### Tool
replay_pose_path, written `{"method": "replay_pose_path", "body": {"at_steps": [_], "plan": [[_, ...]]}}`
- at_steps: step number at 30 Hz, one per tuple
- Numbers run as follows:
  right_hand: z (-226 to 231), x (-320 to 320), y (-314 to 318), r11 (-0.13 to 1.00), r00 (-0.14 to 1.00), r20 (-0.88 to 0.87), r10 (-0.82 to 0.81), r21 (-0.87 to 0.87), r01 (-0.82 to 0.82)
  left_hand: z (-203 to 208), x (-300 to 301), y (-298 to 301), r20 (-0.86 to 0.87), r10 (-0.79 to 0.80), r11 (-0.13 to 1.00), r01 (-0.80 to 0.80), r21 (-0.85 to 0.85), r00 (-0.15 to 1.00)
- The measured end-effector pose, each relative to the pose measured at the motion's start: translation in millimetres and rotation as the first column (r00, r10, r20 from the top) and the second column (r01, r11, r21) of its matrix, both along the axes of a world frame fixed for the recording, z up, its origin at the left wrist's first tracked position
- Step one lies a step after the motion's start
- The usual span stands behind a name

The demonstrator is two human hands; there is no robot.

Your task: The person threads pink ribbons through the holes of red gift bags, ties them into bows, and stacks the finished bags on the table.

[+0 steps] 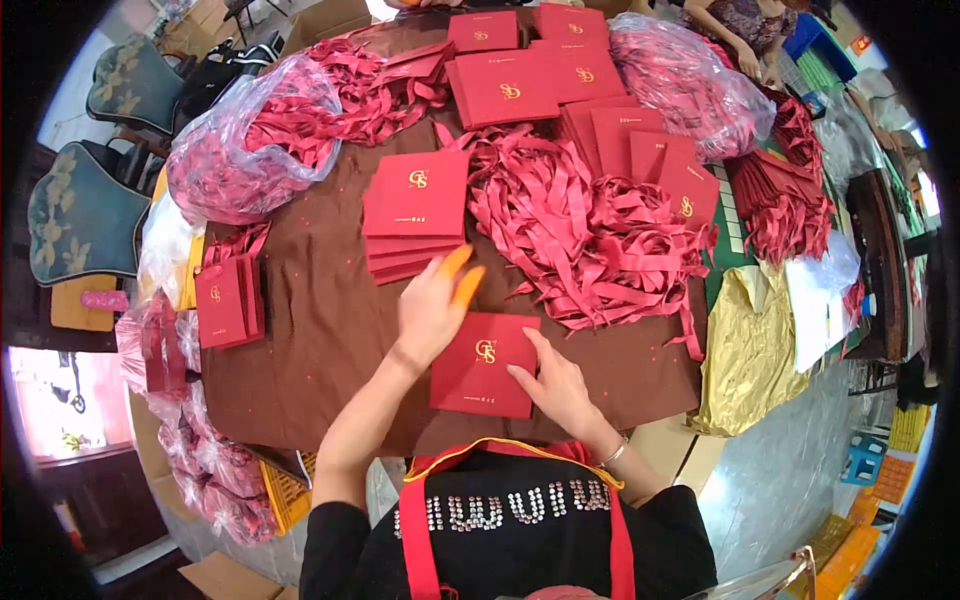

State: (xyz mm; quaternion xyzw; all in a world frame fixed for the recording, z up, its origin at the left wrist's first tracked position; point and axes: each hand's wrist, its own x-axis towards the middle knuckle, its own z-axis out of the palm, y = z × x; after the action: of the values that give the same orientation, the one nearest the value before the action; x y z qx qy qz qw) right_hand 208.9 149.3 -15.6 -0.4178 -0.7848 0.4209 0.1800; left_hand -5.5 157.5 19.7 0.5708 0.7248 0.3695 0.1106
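Note:
A flat red paper bag (470, 378) with a gold emblem lies on the brown cloth right before me. My right hand (560, 388) grips its right edge, thumb on top and the other fingers at the side. Above the bag's upper left corner is my left hand (432, 308), its fingers stretched out and apart, with orange finger covers (466, 285) on two of them. Those fingertips come close to the lower edge of a stack of similar red bags (415, 200); whether they touch it, I cannot tell. My left hand holds nothing that I can see.
Loose red ribbons (570, 240) pile up right of the stack. More red bags (508, 88) lie at the far side, between clear plastic sacks of ribbon (250, 150). A small bag stack (228, 300) sits at the left edge, gold wrapping (750, 350) at the right.

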Motion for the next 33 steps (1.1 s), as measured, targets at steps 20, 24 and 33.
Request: {"method": "replay_pose_path", "body": {"at_steps": [20, 24, 33], "plan": [[29, -87, 33, 0.381, 0.676, -0.648, -0.351, -0.758, -0.529, 49, -33, -79, -0.502, -0.145, 0.947, 0.266, 0.180, 0.853], [29, -97, 17, 0.387, 0.723, -0.609, -0.324, -0.783, -0.486, 48, -29, -98, -0.505, -0.074, 0.983, 0.150, 0.111, 0.860], [20, -108, -5, 0.305, 0.728, -0.577, -0.370, -0.815, -0.492, 34, -16, -111, -0.508, 0.035, 0.982, 0.066, 0.179, 0.860]]}}
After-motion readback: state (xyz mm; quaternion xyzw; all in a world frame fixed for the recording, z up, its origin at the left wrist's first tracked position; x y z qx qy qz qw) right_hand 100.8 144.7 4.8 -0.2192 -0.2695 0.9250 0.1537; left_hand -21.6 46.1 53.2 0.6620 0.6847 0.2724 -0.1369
